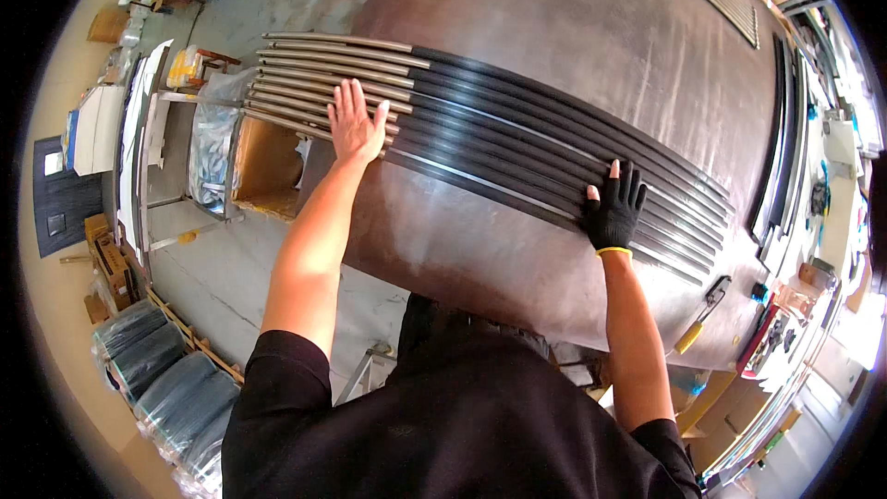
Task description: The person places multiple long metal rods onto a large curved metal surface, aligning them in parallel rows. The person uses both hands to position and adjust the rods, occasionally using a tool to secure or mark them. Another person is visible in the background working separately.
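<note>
Long metal rods lie side by side across the brown desk, overhanging its left edge. The bare left hand and gloved right hand press flat, fingers spread, gripping nothing.

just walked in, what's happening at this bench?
A person leans over a brown worktable with both palms flat on a row of long rods laid side by side. The bare left hand presses the lighter metal ends, which overhang the table's left edge. The right hand, in a black fingerless glove, rests on the dark-sleeved stretch near the other end. A yellow-handled tool lies on the table to the right, untouched.
</note>
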### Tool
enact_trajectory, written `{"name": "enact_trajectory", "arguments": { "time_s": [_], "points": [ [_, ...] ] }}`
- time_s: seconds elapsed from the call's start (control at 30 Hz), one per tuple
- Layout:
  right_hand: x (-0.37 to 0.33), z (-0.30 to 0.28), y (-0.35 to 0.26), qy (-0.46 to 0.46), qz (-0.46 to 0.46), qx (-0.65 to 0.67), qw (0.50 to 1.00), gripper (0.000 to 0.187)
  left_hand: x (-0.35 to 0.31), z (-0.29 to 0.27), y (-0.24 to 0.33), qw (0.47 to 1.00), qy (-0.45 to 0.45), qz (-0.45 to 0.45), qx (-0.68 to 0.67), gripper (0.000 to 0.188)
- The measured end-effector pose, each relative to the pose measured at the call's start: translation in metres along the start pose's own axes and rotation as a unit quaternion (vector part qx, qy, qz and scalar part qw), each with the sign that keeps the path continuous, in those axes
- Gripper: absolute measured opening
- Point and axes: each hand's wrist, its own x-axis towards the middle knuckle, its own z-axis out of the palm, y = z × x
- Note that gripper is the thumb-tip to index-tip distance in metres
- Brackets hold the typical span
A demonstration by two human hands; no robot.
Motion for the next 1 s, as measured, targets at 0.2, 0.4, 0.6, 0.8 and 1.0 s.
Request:
{"name": "enact_trajectory", "arguments": {
  "time_s": [0.2,0.4,0.6,0.8,1.0],
  "points": [
    [0.012,0.007,0.009,0.018,-0.026,-0.020,0.999,0.069,0.015,-0.002,0.005,0.999,-0.037,-0.015,-0.023,0.088],
    [-0.042,0.004,-0.032,0.066,0.039,0.071,0.995,0.060,-0.015,-0.009,-0.050,0.969,0.062,-0.025,-0.238,0.081],
    [-0.145,0.023,-0.101,0.076,0.228,0.191,0.952,0.055,-0.035,0.011,-0.181,0.779,0.105,-0.353,-0.507,0.078],
    [-0.124,0.051,-0.129,0.100,0.266,0.161,0.945,0.058,0.024,0.011,-0.272,0.581,0.027,-0.425,-0.693,0.060],
    [-0.090,0.069,-0.132,0.098,0.301,0.114,0.942,0.062,0.047,0.022,-0.300,0.504,-0.029,-0.382,-0.774,0.038]
  ]
}}
